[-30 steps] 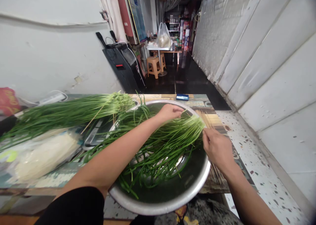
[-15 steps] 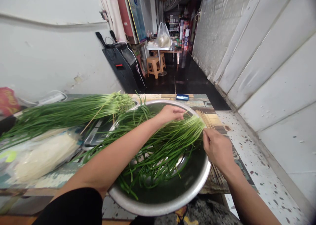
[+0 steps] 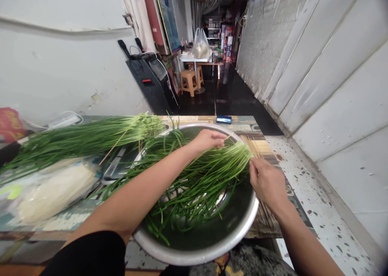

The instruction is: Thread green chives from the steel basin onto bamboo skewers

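Observation:
A bunch of garlic chives [image 3: 209, 169] spreads across a wide metal basin [image 3: 195, 258], its pale cut ends lined up at the right. Above these ends, my left hand [image 3: 210, 139] pinches a single chive stem, whose light tip sticks out past the fingertips. My right hand [image 3: 268, 181] is closed at the basin's right rim, thumb and forefinger against the lower corner of the cut ends. The inside of that fist is hidden. Thin bamboo skewers [image 3: 257, 146] lie on the table just beyond it.
More chives [image 3: 91, 136] lie in a pile left of the basin, with a skewer [image 3: 113, 146] slanting from their ends. Nearby is a clear bag of something pale [image 3: 57, 191]. A phone [image 3: 224, 119] lies behind the basin, on the patterned table [image 3: 75, 215].

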Tool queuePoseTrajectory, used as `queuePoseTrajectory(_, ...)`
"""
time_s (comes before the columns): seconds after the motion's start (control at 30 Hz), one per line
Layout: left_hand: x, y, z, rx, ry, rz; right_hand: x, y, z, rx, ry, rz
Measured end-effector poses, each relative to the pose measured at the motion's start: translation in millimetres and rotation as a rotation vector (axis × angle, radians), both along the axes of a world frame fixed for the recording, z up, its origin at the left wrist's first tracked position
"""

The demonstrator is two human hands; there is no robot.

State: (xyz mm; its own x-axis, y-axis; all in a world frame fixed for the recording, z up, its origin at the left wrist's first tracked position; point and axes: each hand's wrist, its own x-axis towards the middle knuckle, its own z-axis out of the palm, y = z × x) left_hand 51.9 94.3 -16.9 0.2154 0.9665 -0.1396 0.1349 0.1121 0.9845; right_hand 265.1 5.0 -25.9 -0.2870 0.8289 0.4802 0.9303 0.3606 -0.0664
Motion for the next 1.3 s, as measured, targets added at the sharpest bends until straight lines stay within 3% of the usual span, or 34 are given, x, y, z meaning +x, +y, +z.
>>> queuePoseTrajectory(0.57, 2, -2, -2.1, 0.015, -0.025, 0.015, 0, 0, 0.7, -0.012, -0.009, 0.0)
queuePoseTrajectory(0.8, 1, -3, -3.6, 0.092, 0.084, 0.027, -2, -1, 1.9, -0.027, -0.018, -0.024)
queuePoseTrajectory(0.97, 3, -9, 5.4, 0.278, 0.237, -0.189, -1, -2, 1.2, -0.005, -0.01, -0.022)
queuePoseTrajectory(1.07, -5, -5, 11.7, 0.295, 0.26, -0.33, -1, -2, 0.9, 0.008, 0.003, -0.015)
queuePoseTrajectory(1.13, -16, 3, 10.7, 0.266, 0.289, -0.28, -1, -2, 1.0, 0.007, 0.005, -0.011)
queuePoseTrajectory(1.23, -29, 14, -0.5, 0.286, 0.505, -0.057, -1, -2, 1.6, 0.0, -0.008, -0.009)
queuePoseTrajectory(1.3, -32, 19, -11.5, 0.333, 0.686, -0.058, -1, -2, 2.1, -0.003, -0.015, -0.008)
